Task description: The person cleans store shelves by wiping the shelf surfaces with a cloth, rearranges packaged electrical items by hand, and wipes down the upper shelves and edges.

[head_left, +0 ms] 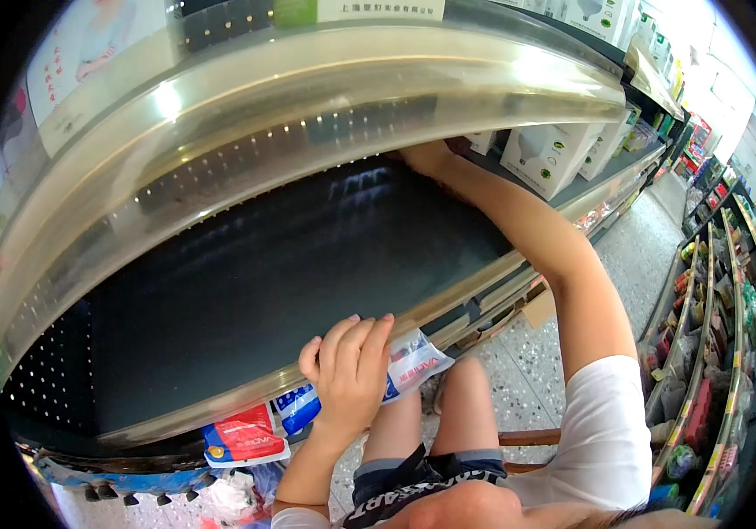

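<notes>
My left hand point(352, 366) rests at the front edge strip point(255, 388) of a dark shelf, its fingers bent over the strip and gripping it. Just below it hang a red-and-white packet point(241, 436), a blue packet point(297, 409) and a white-and-blue packet point(418, 360). My right arm reaches far into the shelf. My right hand point(425, 157) is at the back, partly covered by the upper shelf's clear edge, and its fingers are hidden. Close to it on the right stand white light-bulb boxes point(547, 157).
The upper shelf's curved clear edge point(307, 106) overhangs the dark shelf board point(281, 282). More boxes point(589, 18) stand above. Across the speckled floor point(633, 273), another rack point(704, 353) holds many small goods. A wooden stool point(528, 438) is under me.
</notes>
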`<state>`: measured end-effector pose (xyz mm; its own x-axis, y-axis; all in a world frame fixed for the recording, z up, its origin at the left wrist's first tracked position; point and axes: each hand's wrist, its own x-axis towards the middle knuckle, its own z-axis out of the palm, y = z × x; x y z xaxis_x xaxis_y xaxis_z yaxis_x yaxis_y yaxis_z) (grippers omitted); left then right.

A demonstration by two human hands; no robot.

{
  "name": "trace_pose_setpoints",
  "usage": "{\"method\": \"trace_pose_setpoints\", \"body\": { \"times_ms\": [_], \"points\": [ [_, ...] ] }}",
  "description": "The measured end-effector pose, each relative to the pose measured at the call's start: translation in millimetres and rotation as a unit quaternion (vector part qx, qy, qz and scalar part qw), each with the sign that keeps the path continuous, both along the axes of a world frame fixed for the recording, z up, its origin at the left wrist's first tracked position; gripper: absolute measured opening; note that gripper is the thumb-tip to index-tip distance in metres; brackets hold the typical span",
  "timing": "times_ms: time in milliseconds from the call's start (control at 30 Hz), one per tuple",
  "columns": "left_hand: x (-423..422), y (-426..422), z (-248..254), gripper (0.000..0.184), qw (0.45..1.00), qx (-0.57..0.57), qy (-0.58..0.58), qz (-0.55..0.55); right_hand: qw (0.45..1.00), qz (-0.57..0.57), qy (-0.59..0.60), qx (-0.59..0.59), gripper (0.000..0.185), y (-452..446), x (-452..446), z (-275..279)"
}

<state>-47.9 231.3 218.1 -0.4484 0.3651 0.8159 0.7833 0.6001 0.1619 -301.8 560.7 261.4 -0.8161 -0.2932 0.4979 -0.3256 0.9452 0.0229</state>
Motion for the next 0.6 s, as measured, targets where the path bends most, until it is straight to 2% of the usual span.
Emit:
{"method": "trace_pose_setpoints", "body": {
  "times_ms": [100, 167, 367, 467, 600],
  "points": [
    [0, 1, 1, 0.045, 1.0, 0.004, 0.005, 0.001, 1.0, 0.02, -0.022, 0.005, 0.021, 8, -1, -2],
    [0, 1, 0, 0.044, 1.0, 0.005, 0.007, 0.001, 0.995, 0.04, -0.035, 0.083, 0.021, 11, 5, 7],
    [2, 0, 4, 0.048, 1.0, 0.002, -0.005, -0.006, 0.986, 0.021, -0.142, 0.088, 0.028, 4, 24, 23],
    [2, 0, 3, 0.049, 1.0, 0.008, -0.009, -0.011, 0.99, 0.058, -0.108, 0.063, 0.033, 3, 49, 28],
    [2, 0, 3, 0.049, 1.0, 0.012, -0.014, -0.013, 0.986, 0.09, -0.111, 0.085, 0.031, 3, 66, 29]
  ]
}}
